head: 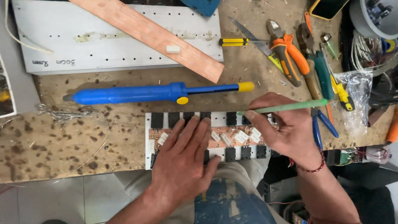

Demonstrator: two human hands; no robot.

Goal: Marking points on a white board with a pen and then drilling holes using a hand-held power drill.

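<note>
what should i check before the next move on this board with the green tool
1. Left hand flat on the circuit board, pinning it: ok.
2. Right hand fingers pinch the green tool: ok.
3. Tool tip contact with the board: cannot tell, fingers hide it.
4. Board fully on the bench: not ok, its near edge overhangs.
5. Blue desoldering pump lies behind the board, apart from it: ok.
</note>
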